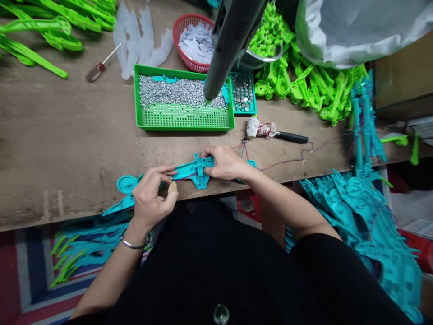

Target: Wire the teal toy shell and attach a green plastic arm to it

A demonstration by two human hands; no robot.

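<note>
Hands meet over a teal plastic part (194, 170) lying flat at the near edge of the tabletop (61, 135). The left hand (152, 196) pinches the part's stem between thumb and fingers, grip closed on it, a bandaged thumb tip pressing near thin red wires that run along the part. The right hand (225, 163) lies over the part's wider end, fingers curled down and holding it against the wood. Wires (287, 160) trail away from under that hand toward a black-handled tool (280, 134) just beyond the part.

Farther beyond the part sits a green tray (182, 118) heaped with small screws, and a powered driver (226, 45) hangs above the tray's far corner. A smaller teal tray (242, 92) of round metal pieces adjoins it. A red basket (186, 31) stands behind the tray; a screwdriver (99, 67) lies well off to the tray's left. Lime green parts (304, 76) pile to the tray's right.

To do this well, I judge the wires should be seated fully in their channel before anything is fastened, with the part pressed flat so it cannot rock, and slack kept clear of the pinch points.
</note>
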